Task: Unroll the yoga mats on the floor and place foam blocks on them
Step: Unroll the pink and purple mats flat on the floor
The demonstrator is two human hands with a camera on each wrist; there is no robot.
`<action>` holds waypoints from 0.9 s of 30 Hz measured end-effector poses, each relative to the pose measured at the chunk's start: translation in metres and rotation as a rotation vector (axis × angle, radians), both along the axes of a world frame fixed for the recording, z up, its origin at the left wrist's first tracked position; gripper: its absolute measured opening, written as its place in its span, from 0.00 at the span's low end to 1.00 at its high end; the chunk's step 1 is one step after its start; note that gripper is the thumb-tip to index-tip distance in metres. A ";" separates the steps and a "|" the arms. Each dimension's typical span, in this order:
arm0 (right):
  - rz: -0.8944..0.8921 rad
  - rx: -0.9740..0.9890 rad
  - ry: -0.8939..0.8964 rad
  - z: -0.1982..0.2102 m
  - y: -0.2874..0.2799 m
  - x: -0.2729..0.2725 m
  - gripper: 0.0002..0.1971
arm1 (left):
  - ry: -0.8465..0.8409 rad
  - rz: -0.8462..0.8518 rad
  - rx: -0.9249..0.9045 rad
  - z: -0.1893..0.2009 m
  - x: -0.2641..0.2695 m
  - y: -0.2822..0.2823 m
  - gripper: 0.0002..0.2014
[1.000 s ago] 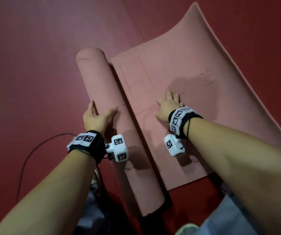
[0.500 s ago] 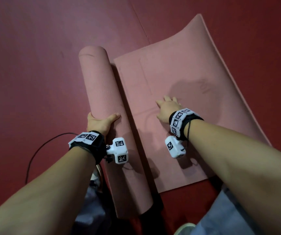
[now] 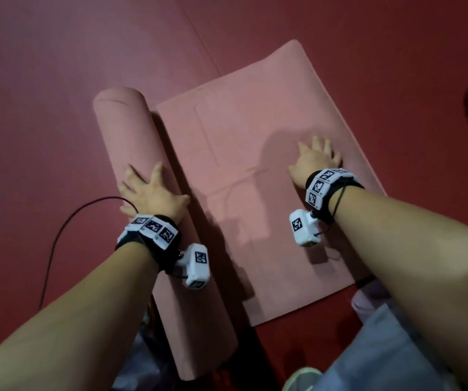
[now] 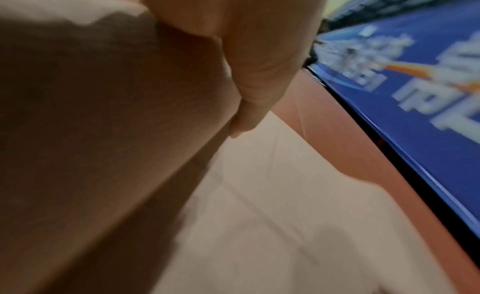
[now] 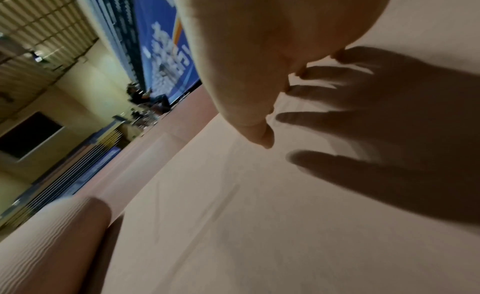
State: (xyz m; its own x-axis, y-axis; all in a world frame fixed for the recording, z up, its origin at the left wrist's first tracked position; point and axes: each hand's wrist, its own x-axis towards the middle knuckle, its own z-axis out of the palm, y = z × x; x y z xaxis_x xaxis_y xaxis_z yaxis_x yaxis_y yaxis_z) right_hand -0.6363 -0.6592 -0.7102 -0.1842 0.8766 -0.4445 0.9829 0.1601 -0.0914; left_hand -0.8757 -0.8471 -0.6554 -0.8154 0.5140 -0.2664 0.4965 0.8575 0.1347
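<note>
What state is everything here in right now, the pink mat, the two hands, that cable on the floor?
Pink yoga mat: partly unrolled, flat part lying on the red floor.
Rolled part: not yet unrolled, lying along the flat part's left edge.
Left hand: fingers spread, resting on the roll.
Right hand: fingers spread, pressing the flat part.
Black cable: lying loose on the floor.

Dark red padded floor (image 3: 57, 80), blue banner (image 4: 428, 117) (white lettering, blurred) along the far wall.
</note>
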 end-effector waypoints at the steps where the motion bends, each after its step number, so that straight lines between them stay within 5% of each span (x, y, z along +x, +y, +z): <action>1: -0.028 -0.013 -0.020 0.000 0.004 0.006 0.33 | -0.003 0.011 -0.021 -0.001 0.002 0.005 0.43; 9: -0.350 -0.205 -0.004 -0.013 0.013 0.046 0.48 | 0.033 -0.016 -0.109 -0.007 -0.001 0.001 0.44; 20: -0.308 -0.243 -0.049 -0.010 -0.001 0.020 0.45 | 0.042 -0.038 -0.118 -0.005 -0.003 -0.005 0.45; 27: 0.007 -0.319 0.063 0.003 -0.044 -0.054 0.36 | -0.059 -0.054 -0.097 0.002 -0.020 -0.030 0.49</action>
